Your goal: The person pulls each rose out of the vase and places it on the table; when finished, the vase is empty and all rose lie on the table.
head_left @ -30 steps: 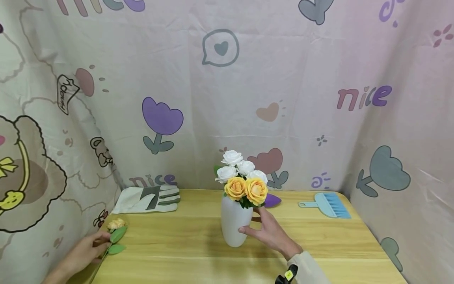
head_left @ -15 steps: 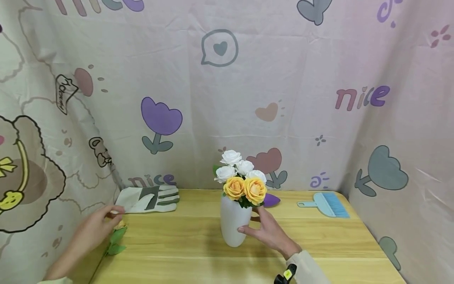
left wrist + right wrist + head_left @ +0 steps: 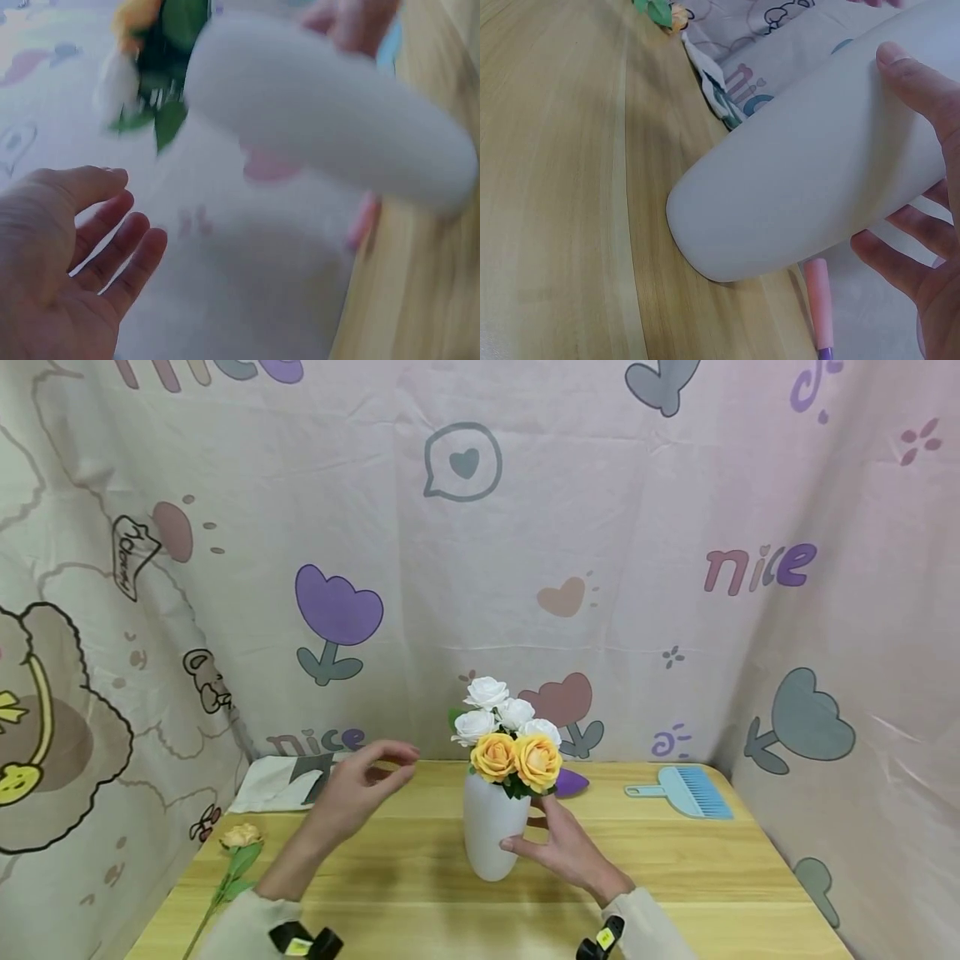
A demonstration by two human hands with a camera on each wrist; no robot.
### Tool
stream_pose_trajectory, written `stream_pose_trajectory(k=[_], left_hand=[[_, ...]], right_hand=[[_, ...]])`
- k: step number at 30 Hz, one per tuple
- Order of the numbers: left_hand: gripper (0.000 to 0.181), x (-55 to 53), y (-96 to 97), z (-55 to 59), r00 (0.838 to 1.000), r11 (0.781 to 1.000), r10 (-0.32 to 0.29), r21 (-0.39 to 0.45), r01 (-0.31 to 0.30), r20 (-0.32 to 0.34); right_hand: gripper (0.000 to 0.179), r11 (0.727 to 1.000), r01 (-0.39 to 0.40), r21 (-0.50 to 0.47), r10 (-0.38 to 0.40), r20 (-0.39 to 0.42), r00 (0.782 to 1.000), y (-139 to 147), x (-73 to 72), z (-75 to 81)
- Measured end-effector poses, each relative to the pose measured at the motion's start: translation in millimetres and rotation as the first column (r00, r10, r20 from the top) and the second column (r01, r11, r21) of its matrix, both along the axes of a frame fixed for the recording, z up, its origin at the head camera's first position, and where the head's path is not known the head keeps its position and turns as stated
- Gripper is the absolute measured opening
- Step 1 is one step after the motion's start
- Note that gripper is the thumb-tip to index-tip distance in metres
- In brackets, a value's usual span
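A white vase (image 3: pixel 495 827) stands upright on the wooden table, filled with white roses (image 3: pixel 487 693) and yellow roses (image 3: pixel 537 763). My right hand (image 3: pixel 566 847) grips its right side, thumb in front and fingers behind, as the right wrist view also shows around the vase (image 3: pixel 802 165). To the left of the vase my left hand (image 3: pixel 363 785) hovers above the table, holding nothing, its fingers loosely bent and apart from the thumb. A single yellow rose (image 3: pixel 242 837) with green leaves and a long stem lies at the table's left edge.
Partly hidden behind my left hand is a white and grey glove (image 3: pixel 273 783). A light blue dustpan-shaped brush (image 3: pixel 686 792) lies at the back right. Behind the vase a purple pointed thing (image 3: pixel 572 783) shows; a pink handle (image 3: pixel 820 300) appears in the right wrist view. Printed cloth hangs around the table.
My left hand has let go of the single yellow rose, risen and moved right toward the vase. The rose stays on the table. My right hand keeps its grip on the vase.
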State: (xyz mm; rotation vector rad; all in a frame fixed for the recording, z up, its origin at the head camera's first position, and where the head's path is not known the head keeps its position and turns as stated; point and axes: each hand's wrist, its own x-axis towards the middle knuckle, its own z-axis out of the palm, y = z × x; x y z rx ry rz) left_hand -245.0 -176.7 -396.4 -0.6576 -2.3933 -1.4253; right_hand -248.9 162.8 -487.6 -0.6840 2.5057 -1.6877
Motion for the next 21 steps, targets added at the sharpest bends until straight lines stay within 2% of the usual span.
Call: stream_pose_trajectory(k=[2, 6, 11, 15, 18, 21], left_hand=[[0.017, -2.0, 18.0, 2.4, 0.999, 0.998, -0.051, 0.030, 0.051, 0.000], [0.018, -6.7, 45.1, 5.6, 0.993, 0.992, -0.120, 0.033, 0.120, -0.007], [0.021, -11.2, 67.5, 5.3, 0.987, 0.987, -0.159, 0.000, 0.159, 0.020], [0.029, -13.3, 79.5, 4.8, 0.989, 0.989, -0.150, -0.005, 0.150, 0.006], [0.029, -14.2, 84.3, 6.0, 0.992, 0.994, -0.109, 0.017, 0.110, -0.062], [0.025, -14.2, 86.2, 11.2, 0.988, 0.993, -0.078, 0.083, 0.090, -0.133]], right_hand=[[0.099, 1.000, 0.002, 0.003, -0.002, -0.002, 1.000, 0, 0.1, 0.1], [0.100, 1.000, 0.009, 0.010, -0.009, 0.000, 1.000, 1, 0.8, 0.9], [0.102, 1.000, 0.005, 0.007, -0.005, -0.010, 1.000, 1, 1.1, 0.9], [0.105, 1.000, -0.015, -0.001, 0.015, -0.021, 1.000, 1, 0.0, 1.0], [0.107, 1.000, -0.023, -0.007, 0.023, -0.033, 0.999, 2, -0.8, 0.3], [0.107, 1.000, -0.021, -0.002, 0.021, -0.049, 0.999, 1, -1.9, -0.1]])
